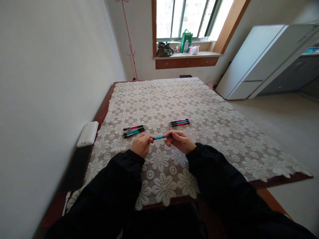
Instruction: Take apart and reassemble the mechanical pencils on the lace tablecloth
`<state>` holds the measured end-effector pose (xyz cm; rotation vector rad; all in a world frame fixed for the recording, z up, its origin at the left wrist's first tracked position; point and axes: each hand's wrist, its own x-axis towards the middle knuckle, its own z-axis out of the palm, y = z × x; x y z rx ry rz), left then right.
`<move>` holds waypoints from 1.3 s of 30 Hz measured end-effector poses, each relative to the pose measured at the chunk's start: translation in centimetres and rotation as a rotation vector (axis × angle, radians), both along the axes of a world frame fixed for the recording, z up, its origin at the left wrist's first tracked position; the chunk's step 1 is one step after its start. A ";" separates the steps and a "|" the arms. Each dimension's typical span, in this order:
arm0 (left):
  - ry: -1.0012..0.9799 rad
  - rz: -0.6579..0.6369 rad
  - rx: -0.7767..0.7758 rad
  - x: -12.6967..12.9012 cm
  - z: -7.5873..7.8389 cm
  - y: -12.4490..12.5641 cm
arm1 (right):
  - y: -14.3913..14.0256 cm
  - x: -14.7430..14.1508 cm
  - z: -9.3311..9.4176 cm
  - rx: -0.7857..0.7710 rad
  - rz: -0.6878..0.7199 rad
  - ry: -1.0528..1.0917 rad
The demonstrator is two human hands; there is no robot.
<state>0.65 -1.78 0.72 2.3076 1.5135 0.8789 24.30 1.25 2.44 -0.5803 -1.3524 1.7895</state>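
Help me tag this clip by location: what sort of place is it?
Probably a room in a home. A table with a lace cloth stands by a white fridge, and bags sit on a sill under the window. Both hands hold a teal pen.

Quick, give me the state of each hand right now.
Left hand: grip closed on one end of the teal pen.
Right hand: grip closed on the other, dark end of the same pen.

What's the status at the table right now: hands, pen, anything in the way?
Left hand and right hand both grip one teal pen, level above the lace tablecloth. Pen groups lie beyond, apart. Nothing blocking.
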 end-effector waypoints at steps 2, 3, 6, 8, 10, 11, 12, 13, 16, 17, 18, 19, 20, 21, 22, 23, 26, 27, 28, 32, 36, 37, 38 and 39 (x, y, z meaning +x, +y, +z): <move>0.017 0.009 0.002 0.0 0.0 0.0 | 0.0 0.0 0.0 0.047 -0.043 -0.024; 0.023 0.022 0.007 0.0 -0.1 0.0 | 0.1 0.1 0.1 0.078 -0.067 -0.047; 0.039 0.078 0.029 0.0 -0.1 0.1 | 0.5 0.3 0.1 0.270 -0.165 -0.225; 0.053 0.105 0.037 0.0 -0.1 0.2 | 0.8 0.6 0.1 0.493 -0.301 -0.410; 0.061 0.117 0.038 0.0 -0.1 0.2 | 1.2 1.0 0.0 0.741 -0.421 -0.565; 0.055 0.119 0.037 0.0 -0.1 0.2 | 1.3 1.1 -0.1 0.850 -0.449 -0.619; 0.046 0.121 0.032 0.0 -0.1 0.2 | 1.5 1.3 -0.1 0.939 -0.446 -0.663; 0.034 0.122 0.022 0.0 -0.1 0.2 | 1.6 1.4 -0.2 1.008 -0.425 -0.705; 0.006 0.111 -0.036 0.0 -0.3 0.2 | 1.7 1.6 -0.3 1.121 -0.333 -0.819; -0.005 0.109 -0.054 0.0 -0.4 0.2 | 1.9 1.6 -0.3 1.141 -0.305 -0.846; -0.019 0.109 -0.064 0.0 -0.4 0.2 | 2.1 1.8 -0.3 1.153 -0.289 -0.867; -0.033 0.111 -0.059 0.0 -0.5 0.2 | 2.3 2.1 -0.3 1.157 -0.282 -0.883; -0.041 0.116 -0.042 0.0 -0.4 0.3 | 2.7 2.6 -0.3 1.152 -0.285 -0.896; -0.039 0.123 -0.016 -0.1 -0.4 0.3 | 3.3 3.3 -0.4 1.139 -0.304 -0.917; -0.026 0.133 0.015 -0.2 -0.3 0.3 | 3.8 4.2 -0.4 1.128 -0.321 -0.945; -0.004 0.144 0.046 -0.2 -0.2 0.4 | 4.5 5.2 -0.5 1.112 -0.346 -0.976; 0.068 0.193 0.114 -0.5 0.0 0.5 | 6.3 8.1 -1.1 1.030 -0.441 -1.116; 0.084 0.209 0.128 -0.6 0.1 0.5 | 6.7 8.9 -1.4 1.001 -0.473 -1.161; 0.097 0.222 0.138 -0.6 0.2 0.5 | 7.0 9.5 -1.7 0.976 -0.503 -1.189; 0.150 0.264 0.145 -0.9 0.3 0.6 | 7.5 10.2 -2.6 0.931 -0.547 -1.215; 0.217 0.316 0.115 -1.4 0.7 0.7 | 7.5 10.1 -2.9 0.918 -0.588 -1.257; 0.239 0.332 0.104 -1.6 0.9 0.8 | 7.5 10.1 -2.9 0.917 -0.599 -1.267; 0.261 0.349 0.094 -1.8 1.1 0.8 | 7.5 10.1 -2.9 0.916 -0.609 -1.274; 0.280 0.366 0.083 -2.0 1.2 0.9 | 7.5 10.1 -2.9 0.915 -0.619 -1.280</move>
